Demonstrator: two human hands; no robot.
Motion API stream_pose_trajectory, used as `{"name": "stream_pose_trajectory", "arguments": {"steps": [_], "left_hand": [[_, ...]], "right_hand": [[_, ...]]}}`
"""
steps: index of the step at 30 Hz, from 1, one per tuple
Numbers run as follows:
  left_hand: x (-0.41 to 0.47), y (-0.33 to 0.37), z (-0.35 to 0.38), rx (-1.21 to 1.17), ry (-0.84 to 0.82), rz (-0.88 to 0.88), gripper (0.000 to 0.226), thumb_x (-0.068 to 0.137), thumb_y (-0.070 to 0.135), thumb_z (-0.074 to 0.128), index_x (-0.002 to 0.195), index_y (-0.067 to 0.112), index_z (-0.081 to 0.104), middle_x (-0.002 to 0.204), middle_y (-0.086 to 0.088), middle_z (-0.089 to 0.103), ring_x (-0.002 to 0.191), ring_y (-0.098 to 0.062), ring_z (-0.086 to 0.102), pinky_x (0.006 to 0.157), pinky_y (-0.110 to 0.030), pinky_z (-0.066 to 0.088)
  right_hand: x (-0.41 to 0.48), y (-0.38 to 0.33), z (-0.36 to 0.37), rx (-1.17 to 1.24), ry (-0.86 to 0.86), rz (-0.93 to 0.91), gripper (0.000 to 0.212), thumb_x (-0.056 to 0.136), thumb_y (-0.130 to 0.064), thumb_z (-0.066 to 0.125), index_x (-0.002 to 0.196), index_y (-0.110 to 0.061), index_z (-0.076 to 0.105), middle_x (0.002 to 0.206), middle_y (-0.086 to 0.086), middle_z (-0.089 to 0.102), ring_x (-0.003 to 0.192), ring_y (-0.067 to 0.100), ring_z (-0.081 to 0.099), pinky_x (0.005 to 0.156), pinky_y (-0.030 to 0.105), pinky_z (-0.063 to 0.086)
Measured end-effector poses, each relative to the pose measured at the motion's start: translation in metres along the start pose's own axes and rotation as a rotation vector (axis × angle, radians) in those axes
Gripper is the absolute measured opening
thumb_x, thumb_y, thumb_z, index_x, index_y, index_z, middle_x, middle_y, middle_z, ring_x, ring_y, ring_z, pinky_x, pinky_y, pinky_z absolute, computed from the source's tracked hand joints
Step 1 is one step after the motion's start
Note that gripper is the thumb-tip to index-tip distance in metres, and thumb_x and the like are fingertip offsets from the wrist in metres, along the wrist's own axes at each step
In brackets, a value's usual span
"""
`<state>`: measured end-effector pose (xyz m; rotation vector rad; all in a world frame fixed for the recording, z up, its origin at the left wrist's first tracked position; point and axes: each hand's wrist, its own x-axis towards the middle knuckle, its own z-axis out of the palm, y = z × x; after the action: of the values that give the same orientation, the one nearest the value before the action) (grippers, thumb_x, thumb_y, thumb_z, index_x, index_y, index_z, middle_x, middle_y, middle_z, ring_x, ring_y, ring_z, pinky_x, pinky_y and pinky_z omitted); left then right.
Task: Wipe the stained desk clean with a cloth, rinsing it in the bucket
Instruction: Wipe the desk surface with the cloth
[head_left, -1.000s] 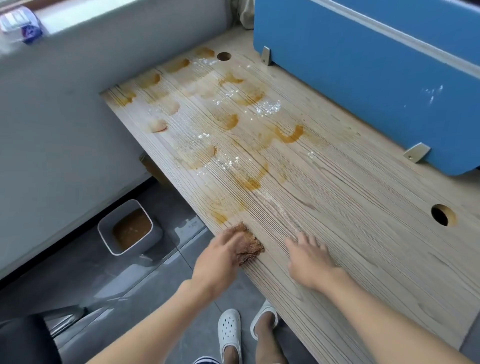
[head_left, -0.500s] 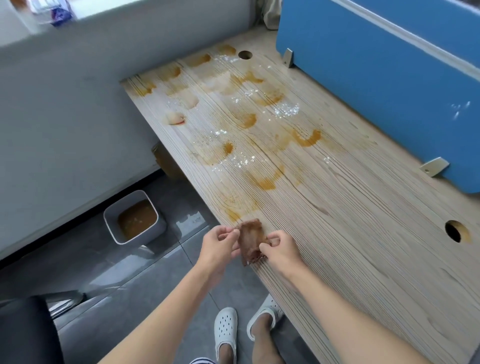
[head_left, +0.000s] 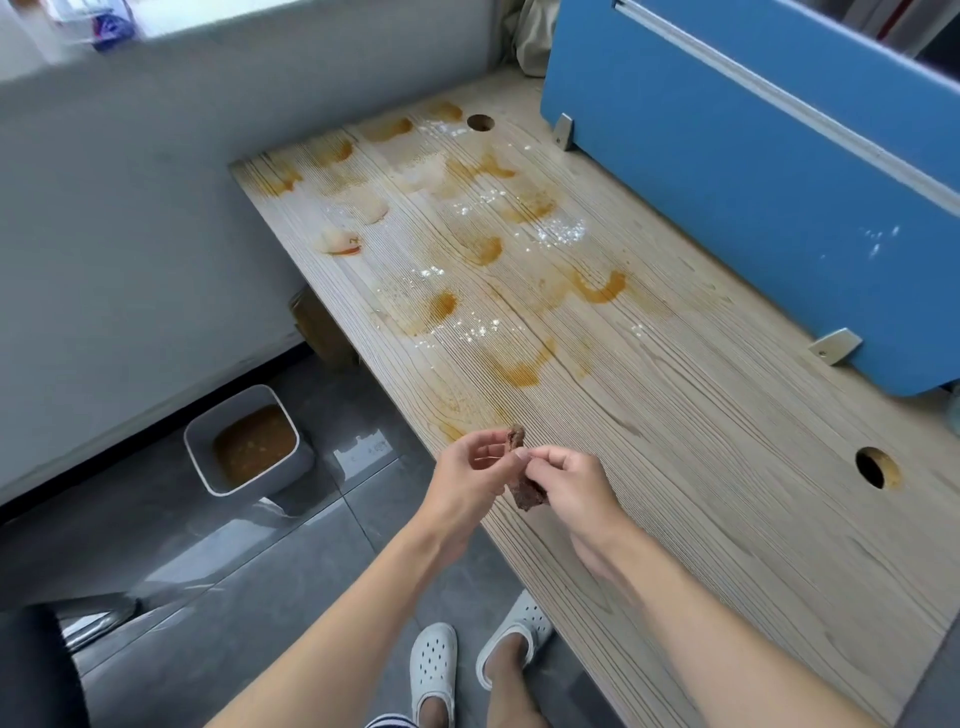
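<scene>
At desk (head_left: 701, 467) edge, both hands (head_left: 467, 470) (head_left: 569, 480) pinch cloth (head_left: 529, 493).

Both bare forearms reach forward and angle inward, bringing the hands close together. The left hand (head_left: 467, 475), fingers curled, and the right hand (head_left: 569, 483), knuckles up, each pinch the small brown cloth (head_left: 529, 492) between them.

The cloth (head_left: 525, 488) hangs between the left hand (head_left: 467, 475) and the right hand (head_left: 571, 483), over the table's (head_left: 727, 493) near-left edge. Behind it, stains (head_left: 519, 371) spread toward the far end. A partition (head_left: 753, 182) stands along the table's right side. The bucket (head_left: 193, 452) sits on the floor (head_left: 208, 582) to the left of the table.
</scene>
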<state>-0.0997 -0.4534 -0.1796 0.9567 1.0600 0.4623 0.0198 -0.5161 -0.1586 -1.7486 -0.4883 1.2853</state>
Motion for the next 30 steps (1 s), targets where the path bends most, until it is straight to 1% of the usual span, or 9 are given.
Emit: {"name": "stream_pose_trajectory", "arguments": {"steps": [2,6,11,13,17,20,23,26,30], "left_hand": [[-0.004,0.002,0.001,-0.006,-0.081,0.037,0.021,0.093,0.019,0.071,0.114,0.017,0.072,0.105,-0.02,0.071,0.089,-0.024,0.07,0.073,-0.035,0.058],[-0.009,0.005,0.0,0.051,-0.152,0.077,0.022,0.098,0.01,0.061,0.117,0.014,0.071,0.102,-0.019,0.073,0.092,-0.031,0.073,0.077,-0.041,0.061],[-0.004,0.011,-0.015,0.293,-0.033,0.08,0.032,0.095,-0.006,0.046,0.092,0.008,0.074,0.084,-0.014,0.075,0.077,-0.024,0.074,0.068,-0.032,0.059],[-0.002,0.017,-0.025,0.289,-0.021,0.04,0.031,0.094,-0.006,0.047,0.088,0.009,0.073,0.077,-0.009,0.074,0.071,-0.021,0.07,0.063,-0.031,0.055],[0.003,0.036,-0.039,-0.101,-0.115,-0.134,0.021,0.1,-0.006,0.04,0.1,0.001,0.06,0.092,-0.023,0.073,0.086,-0.035,0.07,0.078,-0.046,0.06],[0.004,0.047,-0.048,-0.442,-0.187,-0.18,0.025,0.103,-0.005,0.036,0.107,0.009,0.056,0.102,-0.023,0.071,0.087,-0.036,0.072,0.071,-0.045,0.061],[-0.002,0.05,-0.053,-0.514,-0.313,-0.205,0.023,0.099,-0.003,0.044,0.112,0.011,0.057,0.108,-0.018,0.071,0.089,-0.033,0.071,0.072,-0.046,0.061],[-0.001,0.044,-0.059,-0.569,-0.471,-0.223,0.039,0.085,-0.004,0.061,0.12,0.011,0.057,0.118,-0.02,0.063,0.097,-0.031,0.065,0.082,-0.046,0.058],[0.009,0.03,-0.055,-0.584,-0.466,-0.27,0.051,0.076,0.001,0.071,0.124,0.01,0.055,0.119,-0.019,0.062,0.099,-0.029,0.064,0.084,-0.044,0.056]], "right_hand": [[-0.001,-0.003,-0.004,0.091,-0.065,0.026,0.018,0.099,-0.005,0.057,0.1,0.002,0.074,0.09,0.023,0.073,0.078,0.031,0.068,0.067,0.03,0.056],[-0.001,-0.006,-0.01,0.139,-0.099,0.069,0.02,0.101,-0.001,0.051,0.111,0.006,0.067,0.101,0.018,0.075,0.092,0.021,0.074,0.076,0.023,0.058],[0.004,-0.013,-0.02,0.011,0.022,0.091,0.022,0.107,-0.009,0.042,0.098,-0.001,0.06,0.1,0.018,0.063,0.089,0.025,0.063,0.084,0.048,0.058],[0.003,-0.02,-0.024,0.032,0.025,0.106,0.022,0.107,-0.009,0.039,0.096,-0.002,0.056,0.101,0.019,0.061,0.089,0.026,0.062,0.076,0.046,0.059],[0.0,-0.033,-0.035,0.165,-0.063,0.163,0.023,0.107,-0.007,0.04,0.101,0.008,0.056,0.093,0.021,0.065,0.077,0.024,0.069,0.059,0.034,0.056],[0.003,-0.037,-0.046,0.238,-0.106,0.199,0.028,0.105,-0.008,0.043,0.117,0.016,0.052,0.102,0.026,0.066,0.087,0.035,0.066,0.064,0.039,0.054],[0.002,-0.044,-0.052,0.333,-0.171,0.255,0.037,0.103,-0.02,0.049,0.119,0.013,0.055,0.113,0.029,0.068,0.101,0.036,0.069,0.074,0.042,0.061],[-0.004,-0.049,-0.052,0.344,-0.314,0.28,0.051,0.093,-0.022,0.06,0.126,0.016,0.052,0.124,0.031,0.063,0.118,0.04,0.062,0.095,0.051,0.055],[-0.009,-0.045,-0.046,0.442,-0.413,0.249,0.041,0.09,-0.006,0.059,0.128,0.009,0.054,0.122,0.028,0.066,0.11,0.034,0.067,0.092,0.044,0.058]]}}
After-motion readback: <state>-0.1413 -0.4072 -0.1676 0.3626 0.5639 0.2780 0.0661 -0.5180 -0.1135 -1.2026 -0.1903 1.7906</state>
